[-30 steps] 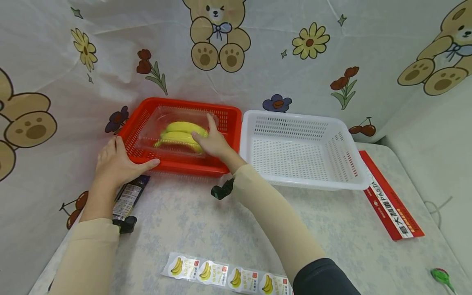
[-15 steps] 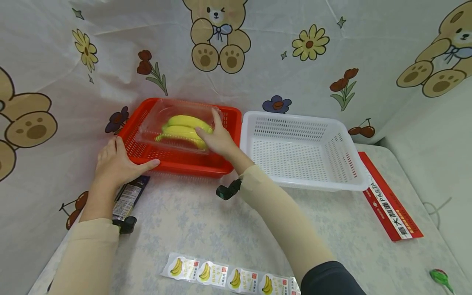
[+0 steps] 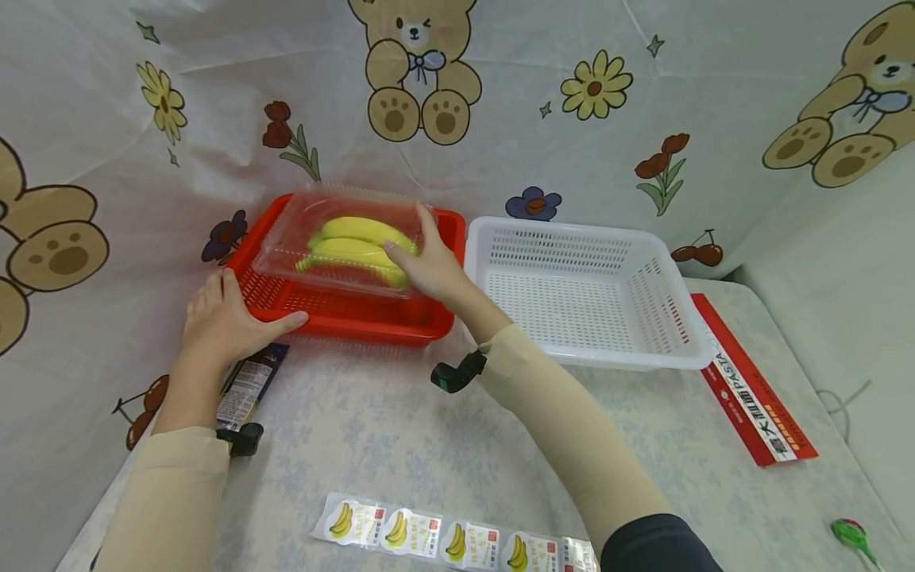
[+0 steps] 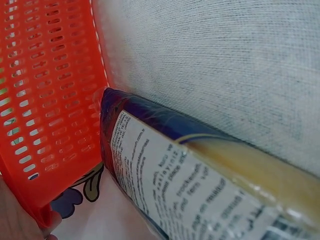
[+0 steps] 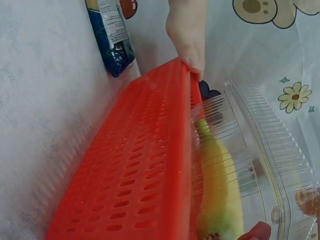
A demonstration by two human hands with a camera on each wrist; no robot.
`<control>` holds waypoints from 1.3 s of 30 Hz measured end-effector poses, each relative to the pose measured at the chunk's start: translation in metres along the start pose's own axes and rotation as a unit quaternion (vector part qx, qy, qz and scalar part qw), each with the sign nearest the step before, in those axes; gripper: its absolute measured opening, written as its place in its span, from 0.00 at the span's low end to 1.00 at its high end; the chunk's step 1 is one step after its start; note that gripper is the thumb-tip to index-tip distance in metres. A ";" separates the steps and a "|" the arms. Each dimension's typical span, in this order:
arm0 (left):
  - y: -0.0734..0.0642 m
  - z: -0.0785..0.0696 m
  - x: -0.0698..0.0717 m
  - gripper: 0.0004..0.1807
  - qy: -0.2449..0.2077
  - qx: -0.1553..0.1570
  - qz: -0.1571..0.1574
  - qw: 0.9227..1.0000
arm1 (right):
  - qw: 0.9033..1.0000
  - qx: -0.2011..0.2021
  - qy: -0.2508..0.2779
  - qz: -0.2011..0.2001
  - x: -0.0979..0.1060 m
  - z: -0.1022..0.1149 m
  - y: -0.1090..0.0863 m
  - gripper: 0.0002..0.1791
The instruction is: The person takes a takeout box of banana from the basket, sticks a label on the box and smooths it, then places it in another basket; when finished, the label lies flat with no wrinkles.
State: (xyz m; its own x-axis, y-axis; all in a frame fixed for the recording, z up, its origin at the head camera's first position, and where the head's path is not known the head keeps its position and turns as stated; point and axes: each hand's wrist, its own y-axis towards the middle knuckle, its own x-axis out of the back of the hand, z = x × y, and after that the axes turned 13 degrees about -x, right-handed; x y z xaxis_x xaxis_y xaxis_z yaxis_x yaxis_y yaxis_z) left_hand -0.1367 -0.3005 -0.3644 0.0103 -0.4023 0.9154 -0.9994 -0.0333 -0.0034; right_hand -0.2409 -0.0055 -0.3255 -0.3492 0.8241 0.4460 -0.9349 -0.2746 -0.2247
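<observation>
My right hand (image 3: 438,266) grips the right end of a clear plastic clamshell box (image 3: 282,248), thumb on the near side and fingers toward the back. Inside lie yellow bananas (image 3: 360,253) with greenish tips. The box is tilted and overlaps the red basket (image 3: 336,324), its back edge rising past the basket's far rim. With my left hand (image 3: 221,318) I hold the basket's front left corner, thumb along the front rim. In the right wrist view a banana (image 5: 217,185) shows through the ridged plastic, beside the red basket wall (image 5: 130,165).
A white basket (image 3: 593,357) stands right beside the red one. A dark packet (image 3: 250,385) lies under my left wrist. Banana stickers (image 3: 415,531) lie at the front, a red pasta package (image 3: 758,389) and a green-and-red lollipop-like item (image 3: 854,540) at the right. Patterned cloth hangs behind.
My right hand has raised the clamshell box with the bananas and shifted it slightly right, tilting it up from the red basket. The left hand stays on the basket's corner.
</observation>
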 end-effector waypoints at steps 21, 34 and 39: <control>-0.003 -0.001 0.000 0.79 0.000 0.000 0.001 1.000 | 0.998 0.042 0.040 0.018 0.033 0.007 -0.036 0.48; -0.001 -0.002 -0.001 0.79 0.008 -0.002 -0.006 1.000 | 0.998 0.027 0.053 0.037 0.056 -0.001 -0.058 0.45; -0.001 -0.001 -0.001 0.78 0.009 -0.005 -0.010 1.000 | 0.998 0.031 0.047 0.030 0.066 -0.005 -0.066 0.45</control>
State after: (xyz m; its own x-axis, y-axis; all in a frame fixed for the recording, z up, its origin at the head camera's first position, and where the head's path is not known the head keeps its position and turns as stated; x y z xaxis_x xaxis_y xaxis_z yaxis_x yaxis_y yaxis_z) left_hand -0.1353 -0.2994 -0.3648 0.0304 -0.3848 0.9225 -0.9993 -0.0322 0.0195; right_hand -0.2017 0.0691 -0.2856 -0.3996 0.8472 0.3501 -0.9158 -0.3522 -0.1931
